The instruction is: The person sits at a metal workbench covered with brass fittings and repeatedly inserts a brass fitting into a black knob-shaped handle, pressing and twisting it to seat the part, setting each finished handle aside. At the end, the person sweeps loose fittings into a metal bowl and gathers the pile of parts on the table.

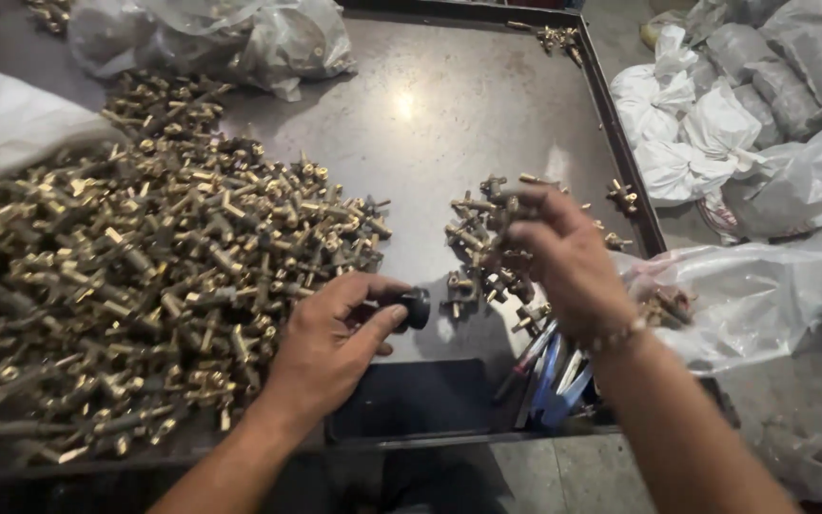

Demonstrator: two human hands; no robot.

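The big heap of small metal valve fittings (pixel 135 286) shone brass-gold, mottled with duller brown-grey stems. The smaller pile of the same fittings (pixel 487 238) showed the same gold and dull bronze. The flat metal worktable (pixel 430 124) was dark grey with one pale glare spot. The round knob (pixel 416 308) in the left hand (pixel 330 347) was black. The bundle of pens (pixel 549 366) was blue and silver-grey. The crumpled plastic bags (pixel 715 133) at the right were white and translucent grey. The beaded bracelet (pixel 616 333) on the right wrist was pale.
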